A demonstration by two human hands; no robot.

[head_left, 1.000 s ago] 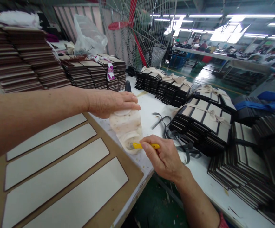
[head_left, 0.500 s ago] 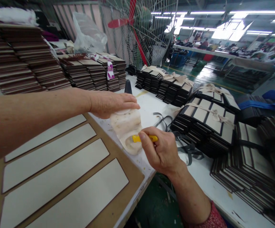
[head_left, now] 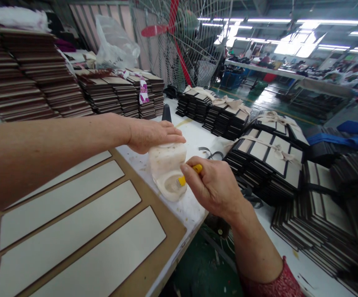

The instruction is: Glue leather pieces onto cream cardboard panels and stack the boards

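A whitish cut-open plastic container (head_left: 168, 163) with a stained hollow lies tilted at the table corner. Across its upper end my left hand (head_left: 154, 134) holds it, fingers stretched along the far side and the thumb hidden. My right hand (head_left: 214, 183) is closed around a small yellow-handled brush (head_left: 182, 180); the brush's pale tip sits in the container's lower hollow. Just left of the container, long cream panels (head_left: 104, 251) with dark edges lie in a row on a brown board (head_left: 144, 258).
Tall stacks of brown-edged panels (head_left: 27, 74) stand at the left. Tied bundles of black-edged panels (head_left: 265, 152) line the white table at the right, by dark straps (head_left: 211, 153). A caged fan (head_left: 179, 41) with red blades stands behind. Dark floor shows below the table edge.
My left hand and the container have shifted slightly right together. My right hand has tilted the brush more steeply, its tip still in the hollow.
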